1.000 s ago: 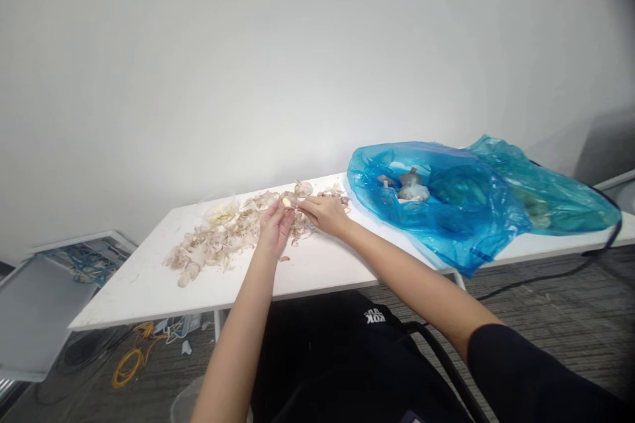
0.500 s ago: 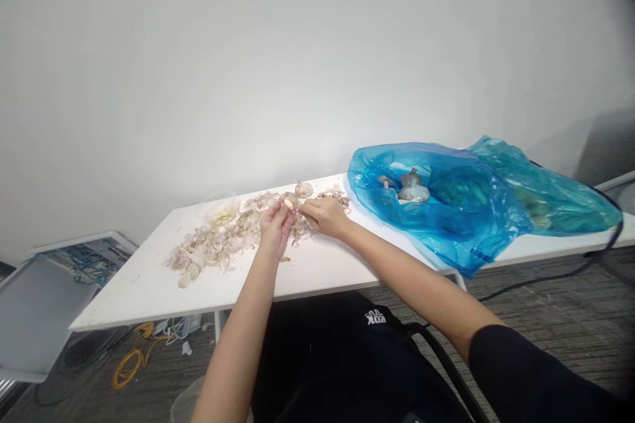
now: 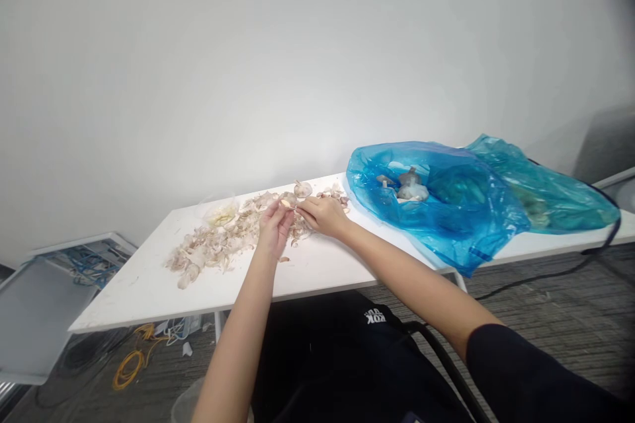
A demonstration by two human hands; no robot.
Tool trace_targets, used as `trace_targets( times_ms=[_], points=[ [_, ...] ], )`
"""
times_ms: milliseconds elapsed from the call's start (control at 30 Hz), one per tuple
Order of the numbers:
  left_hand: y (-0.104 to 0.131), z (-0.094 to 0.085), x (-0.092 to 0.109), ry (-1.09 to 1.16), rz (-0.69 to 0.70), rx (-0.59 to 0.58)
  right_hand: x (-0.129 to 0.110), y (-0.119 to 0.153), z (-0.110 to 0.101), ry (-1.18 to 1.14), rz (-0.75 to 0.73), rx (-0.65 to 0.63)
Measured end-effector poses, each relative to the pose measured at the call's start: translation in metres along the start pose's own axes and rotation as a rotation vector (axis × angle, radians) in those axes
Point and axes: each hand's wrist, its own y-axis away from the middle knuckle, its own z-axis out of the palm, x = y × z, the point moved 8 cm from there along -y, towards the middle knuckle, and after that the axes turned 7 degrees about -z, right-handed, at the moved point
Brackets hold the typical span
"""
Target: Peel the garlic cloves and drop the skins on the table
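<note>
My left hand (image 3: 275, 223) is closed on a pale garlic clove (image 3: 285, 203), held up between thumb and fingers. Right beside it, the fingers of my right hand (image 3: 325, 215) are pinched together close to the clove. Something thin seems to show at their tips, too small to name. Below and left of my hands spreads a heap of garlic skins (image 3: 213, 244). Behind the heap sits a clear container (image 3: 218, 211) with pale yellowish pieces in it. A whole garlic bulb (image 3: 302, 189) lies just beyond my hands, and several unpeeled cloves (image 3: 335, 194) lie to the right.
A blue plastic bag (image 3: 436, 211) with garlic bulbs (image 3: 413, 188) inside lies open on the white table (image 3: 133, 284). A green plastic bag (image 3: 565, 201) lies to its right. Cables (image 3: 129, 370) and a grey tray-like panel (image 3: 40, 324) are at lower left. A wall stands behind.
Both hands stay close together at nearly the same place. The clove has tilted slightly in my left hand, and my right fingertips have shifted a little towards it.
</note>
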Motion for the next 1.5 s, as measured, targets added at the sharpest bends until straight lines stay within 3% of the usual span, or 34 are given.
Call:
trace_targets(
  times_ms=[300,600,1133,1367,1500],
  points=[
    [0.001,0.001,-0.001,0.009,-0.024,-0.046,0.004,0.001,0.003,-0.034,0.029,0.007],
    [-0.002,-0.002,0.001,-0.023,0.04,-0.012,0.013,-0.001,0.009,-0.198,0.104,0.04],
    [0.001,-0.003,0.001,-0.109,0.116,0.07,0.012,-0.002,0.004,-0.264,0.102,0.09],
    [-0.003,-0.018,0.004,-0.1,0.141,0.174,0.024,-0.001,-0.009,-0.279,0.164,0.191],
    [-0.001,-0.013,0.004,-0.118,0.111,0.132,0.026,-0.001,-0.006,-0.271,0.171,0.132]
  ],
)
